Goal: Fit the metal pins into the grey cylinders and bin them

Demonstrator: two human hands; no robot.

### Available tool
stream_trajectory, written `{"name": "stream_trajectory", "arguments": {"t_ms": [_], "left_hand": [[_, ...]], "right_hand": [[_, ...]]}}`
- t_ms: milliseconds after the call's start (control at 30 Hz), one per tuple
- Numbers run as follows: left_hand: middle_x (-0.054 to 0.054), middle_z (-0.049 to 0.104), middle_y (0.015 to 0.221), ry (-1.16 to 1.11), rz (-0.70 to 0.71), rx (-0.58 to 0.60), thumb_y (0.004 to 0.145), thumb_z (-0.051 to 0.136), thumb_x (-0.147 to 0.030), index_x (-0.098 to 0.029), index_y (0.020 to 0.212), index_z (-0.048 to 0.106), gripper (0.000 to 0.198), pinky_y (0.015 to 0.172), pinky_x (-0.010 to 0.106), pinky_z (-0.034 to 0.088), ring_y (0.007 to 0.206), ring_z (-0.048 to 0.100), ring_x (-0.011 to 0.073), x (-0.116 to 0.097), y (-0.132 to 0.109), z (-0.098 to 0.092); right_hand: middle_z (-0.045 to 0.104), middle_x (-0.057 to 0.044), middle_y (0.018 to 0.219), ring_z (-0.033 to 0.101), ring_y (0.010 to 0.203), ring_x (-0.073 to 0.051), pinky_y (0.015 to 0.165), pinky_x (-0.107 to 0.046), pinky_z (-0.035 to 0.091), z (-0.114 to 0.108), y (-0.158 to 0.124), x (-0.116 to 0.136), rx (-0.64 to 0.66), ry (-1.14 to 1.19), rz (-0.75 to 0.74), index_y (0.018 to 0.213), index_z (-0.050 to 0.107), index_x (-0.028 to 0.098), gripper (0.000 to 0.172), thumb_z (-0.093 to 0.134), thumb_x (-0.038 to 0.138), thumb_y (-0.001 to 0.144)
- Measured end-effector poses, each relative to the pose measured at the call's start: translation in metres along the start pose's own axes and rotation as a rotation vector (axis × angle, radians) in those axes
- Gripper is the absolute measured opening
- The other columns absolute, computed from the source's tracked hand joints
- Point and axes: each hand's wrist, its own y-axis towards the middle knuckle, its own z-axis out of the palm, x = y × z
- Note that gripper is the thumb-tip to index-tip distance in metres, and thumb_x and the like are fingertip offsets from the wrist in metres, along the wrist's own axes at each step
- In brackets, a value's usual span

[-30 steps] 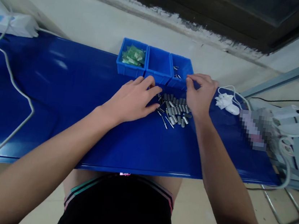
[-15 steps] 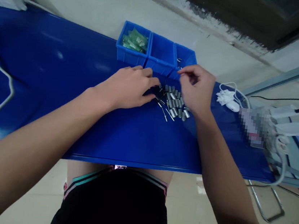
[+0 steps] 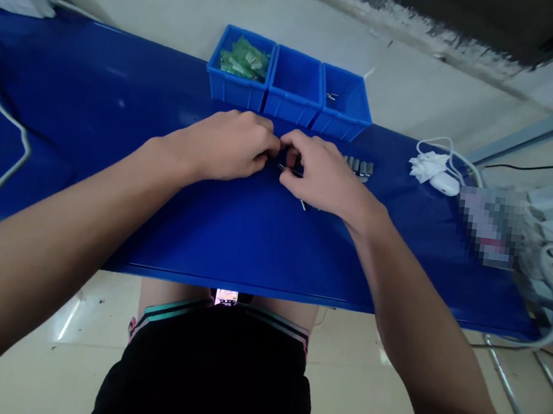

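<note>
My left hand (image 3: 241,145) is closed low over the blue table, its thumb and fingertips pinched together; what they hold is hidden. Touching its fingertips, or nearly so, is the index finger of my right hand (image 3: 318,172). The right fingers are curled, and whatever they grip cannot be made out. A thin metal pin (image 3: 281,166) shows between the two hands by the right thumb. Another thin pin (image 3: 303,205) sticks out below the right hand. Short grey metal cylinders (image 3: 362,168) lie beyond its knuckles, with the rest of the pile covered by the hand.
Three blue bins stand behind the hands: the left bin (image 3: 235,89) has green packets (image 3: 244,60), the middle bin (image 3: 293,106) is beside it, and the right bin (image 3: 349,127) holds a few metal pins (image 3: 331,97). Crumpled tissue (image 3: 427,166) and a white earbud case (image 3: 445,183) lie right.
My right hand has moved left and down from the right bin's front edge to meet my left hand, covering much of the metal pile. The left fingers have drawn closer together.
</note>
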Motion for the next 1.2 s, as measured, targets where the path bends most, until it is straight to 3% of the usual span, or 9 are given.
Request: {"name": "stream_trajectory", "arguments": {"t_ms": [200, 500, 633, 833, 1067, 1200], "left_hand": [[0.009, 0.075, 0.108, 0.032, 0.056, -0.018, 0.086, 0.050, -0.018, -0.023, 0.107, 0.079, 0.036, 0.085, 0.039, 0.055, 0.101, 0.069, 0.0290, 0.005, 0.002, 0.001], [0.009, 0.076, 0.104, 0.018, 0.063, -0.030, 0.084, 0.052, -0.015, -0.022, 0.105, 0.076, 0.033, 0.083, 0.039, 0.054, 0.097, 0.072, 0.0294, 0.004, 0.002, 0.002], [0.009, 0.076, 0.111, -0.021, 0.065, -0.055, 0.085, 0.052, -0.017, -0.024, 0.116, 0.072, 0.038, 0.083, 0.039, 0.054, 0.100, 0.072, 0.0299, 0.001, 0.001, 0.000], [0.010, 0.074, 0.113, -0.017, 0.060, -0.079, 0.087, 0.049, -0.018, -0.022, 0.122, 0.067, 0.039, 0.080, 0.040, 0.054, 0.097, 0.072, 0.0304, 0.000, 0.001, 0.000], [0.007, 0.076, 0.107, -0.078, -0.022, -0.102, 0.090, 0.054, -0.021, -0.023, 0.126, 0.065, 0.038, 0.083, 0.040, 0.056, 0.095, 0.072, 0.0278, 0.008, 0.001, 0.004], [0.006, 0.076, 0.099, -0.113, -0.135, -0.187, 0.097, 0.060, -0.033, -0.018, 0.124, 0.064, 0.031, 0.084, 0.041, 0.055, 0.091, 0.071, 0.0263, 0.002, 0.001, -0.002]], "right_hand": [[0.067, -0.002, 0.092, 0.059, 0.086, -0.027, 0.083, -0.045, 0.047, 0.004, 0.001, 0.000, 0.024, -0.028, 0.000, 0.107, 0.057, 0.031, 0.024, 0.068, 0.021, 0.088], [0.064, -0.002, 0.086, 0.060, 0.087, -0.027, 0.087, -0.047, 0.046, 0.004, 0.007, 0.003, -0.027, -0.031, 0.004, 0.090, 0.057, 0.028, 0.014, 0.070, 0.021, 0.087], [0.067, -0.004, 0.091, 0.063, 0.090, -0.026, 0.085, -0.045, 0.050, -0.003, 0.009, 0.004, -0.162, 0.031, 0.013, 0.091, 0.068, 0.028, 0.005, 0.067, 0.023, 0.088], [0.074, -0.004, 0.103, 0.066, 0.088, -0.024, 0.085, -0.045, 0.057, -0.015, 0.010, 0.003, -0.435, 0.161, 0.052, 0.096, 0.076, 0.030, 0.010, 0.067, 0.030, 0.093], [0.076, -0.004, 0.106, 0.071, 0.102, -0.028, 0.086, -0.047, 0.060, -0.011, 0.015, -0.006, -0.551, 0.290, 0.100, 0.102, 0.076, 0.031, 0.024, 0.068, 0.052, 0.096], [0.078, -0.005, 0.105, 0.070, 0.101, -0.027, 0.088, -0.047, 0.060, -0.013, 0.017, -0.012, -0.591, 0.313, 0.122, 0.102, 0.074, 0.029, 0.025, 0.066, 0.052, 0.098]]}}
